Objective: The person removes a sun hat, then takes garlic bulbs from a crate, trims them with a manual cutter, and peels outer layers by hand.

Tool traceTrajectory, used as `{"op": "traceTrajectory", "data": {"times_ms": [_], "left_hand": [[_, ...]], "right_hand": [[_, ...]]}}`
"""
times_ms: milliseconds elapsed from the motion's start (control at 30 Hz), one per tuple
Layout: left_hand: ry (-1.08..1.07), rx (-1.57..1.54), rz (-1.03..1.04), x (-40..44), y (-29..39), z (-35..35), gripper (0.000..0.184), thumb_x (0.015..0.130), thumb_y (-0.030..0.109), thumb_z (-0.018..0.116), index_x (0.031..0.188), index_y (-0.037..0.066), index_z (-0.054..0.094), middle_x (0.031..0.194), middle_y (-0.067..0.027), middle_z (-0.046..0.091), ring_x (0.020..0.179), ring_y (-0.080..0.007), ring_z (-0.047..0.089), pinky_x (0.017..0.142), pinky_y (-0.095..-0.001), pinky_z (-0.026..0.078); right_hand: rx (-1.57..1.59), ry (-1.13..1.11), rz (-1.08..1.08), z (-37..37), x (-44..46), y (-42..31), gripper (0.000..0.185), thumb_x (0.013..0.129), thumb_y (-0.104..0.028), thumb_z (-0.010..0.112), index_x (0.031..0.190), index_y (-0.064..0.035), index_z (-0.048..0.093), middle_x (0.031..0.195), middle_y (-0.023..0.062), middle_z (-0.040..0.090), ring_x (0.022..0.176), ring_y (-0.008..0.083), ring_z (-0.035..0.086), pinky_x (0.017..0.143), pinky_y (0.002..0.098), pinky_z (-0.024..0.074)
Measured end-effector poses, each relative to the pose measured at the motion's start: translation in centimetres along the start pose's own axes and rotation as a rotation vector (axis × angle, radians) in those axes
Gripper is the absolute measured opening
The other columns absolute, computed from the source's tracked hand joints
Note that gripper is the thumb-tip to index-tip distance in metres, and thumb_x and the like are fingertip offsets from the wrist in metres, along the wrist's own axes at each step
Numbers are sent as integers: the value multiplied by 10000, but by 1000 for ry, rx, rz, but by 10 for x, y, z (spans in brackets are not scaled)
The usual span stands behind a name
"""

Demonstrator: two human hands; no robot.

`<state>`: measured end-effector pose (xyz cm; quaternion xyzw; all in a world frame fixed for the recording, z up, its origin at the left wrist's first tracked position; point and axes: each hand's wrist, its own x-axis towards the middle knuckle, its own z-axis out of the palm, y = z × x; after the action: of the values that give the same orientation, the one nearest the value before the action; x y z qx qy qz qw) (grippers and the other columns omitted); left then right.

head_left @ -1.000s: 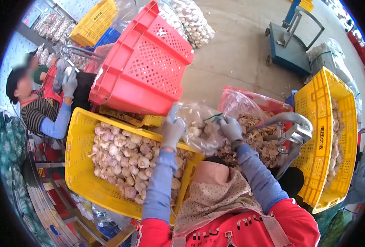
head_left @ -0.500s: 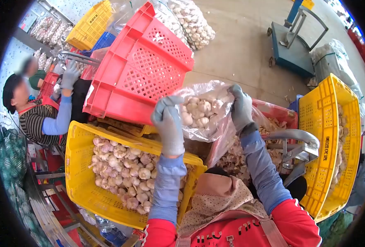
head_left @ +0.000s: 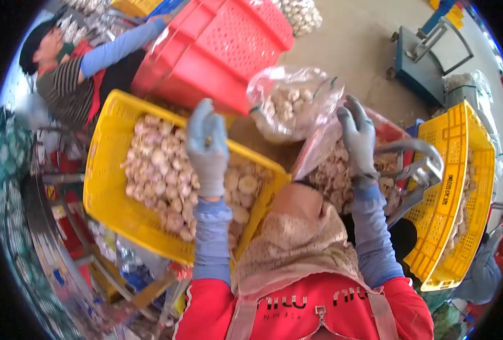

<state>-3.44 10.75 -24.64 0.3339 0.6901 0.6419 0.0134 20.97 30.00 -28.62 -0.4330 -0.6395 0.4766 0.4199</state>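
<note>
My left hand (head_left: 208, 148), in a grey glove, hangs over a yellow crate (head_left: 105, 133) with nothing in it and its fingers somewhat apart. Below it in that crate lie many garlic bulbs (head_left: 159, 164). My right hand (head_left: 356, 137), also gloved, is raised with fingers apart, close to the clear plastic bag of garlic (head_left: 288, 105) but not gripping it. That bag stands between and beyond my hands, its mouth loosely crumpled. Beneath my right hand, dry garlic skins (head_left: 336, 173) fill a plastic-lined container.
A red crate (head_left: 206, 51) stands beyond the left yellow crate. To my right are a metal handle-like fixture (head_left: 421, 164) and another yellow crate (head_left: 438, 209) holding garlic. A co-worker (head_left: 73, 79) reaches across at upper left. A platform cart (head_left: 424, 68) stands on the floor.
Both hands have let go of the bag of garlic and drawn apart, the left toward the left crate. The bag now stands by itself. The co-worker's arm has stretched forward.
</note>
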Motion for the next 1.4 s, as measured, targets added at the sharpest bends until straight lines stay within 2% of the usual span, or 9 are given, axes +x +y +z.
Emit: {"op": "traceTrajectory", "data": {"times_ms": [200,333,433,633,767,900,1033,1133,1400], "left_hand": [[132,94,-448,-102,-58,-123,228,1009,116,659,1204,42,752,1061,-71,772,862,-152,716,749,-290,594],[-439,838,-62,-140,-59,-101,412,874,216,746,1276,125,731,1244,-136,736,1181,-300,666,1026,-477,510],[-641,1178,195,-149,-106,-88,592,808,299,758,1374,157,656,1290,-122,692,1316,-332,540,1177,-537,329],[-569,671,-248,-137,-98,-78,540,822,302,810,1311,116,678,1157,-119,719,1063,-314,684,975,-506,526],[-306,-349,-633,-134,-40,-77,436,971,92,687,1399,89,603,1187,-42,634,1010,-134,647,885,-284,598],[-619,-37,-189,-132,53,-41,616,813,67,851,1385,42,625,1236,-77,621,1103,-175,632,936,-310,563],[-895,276,337,-150,129,22,668,703,94,888,1336,77,672,1171,-153,611,1059,-310,645,947,-387,552],[-1043,165,332,-169,147,64,670,713,69,876,1348,70,662,1244,-159,635,1136,-333,650,967,-401,549],[-1230,-276,-194,-190,126,105,719,876,40,742,1533,-14,455,1457,-190,560,1379,-280,530,1142,-374,430]], "right_hand": [[-120,-250,116,-57,-197,39,449,1014,-181,614,1392,60,590,1227,198,718,1133,241,685,990,351,529],[-441,-832,326,-123,-296,31,439,1011,-297,575,1253,57,664,1036,211,750,1003,318,723,878,397,540],[-142,-548,515,-154,-322,-22,447,987,-258,576,1254,92,654,1080,240,745,1024,269,716,928,360,521],[214,-200,807,-211,-361,-52,438,977,-223,590,1249,114,659,1144,111,740,1075,176,668,964,296,514],[-450,-453,362,-204,-371,-42,374,926,-247,695,1233,-33,708,1025,179,764,852,293,738,806,381,568],[-652,-209,-184,-168,-322,-59,382,863,-257,774,1201,-88,716,1038,135,751,916,344,718,787,464,556],[-89,-287,25,-136,-256,-56,654,881,-218,804,1422,52,556,1246,210,721,1145,269,706,968,375,540],[743,-448,286,-120,-231,-41,729,923,-179,770,1548,-2,438,1331,58,659,1201,145,607,1036,336,497],[849,-275,556,-156,-211,-17,494,953,-146,722,1405,20,611,1128,7,704,936,57,618,856,252,523]]}}
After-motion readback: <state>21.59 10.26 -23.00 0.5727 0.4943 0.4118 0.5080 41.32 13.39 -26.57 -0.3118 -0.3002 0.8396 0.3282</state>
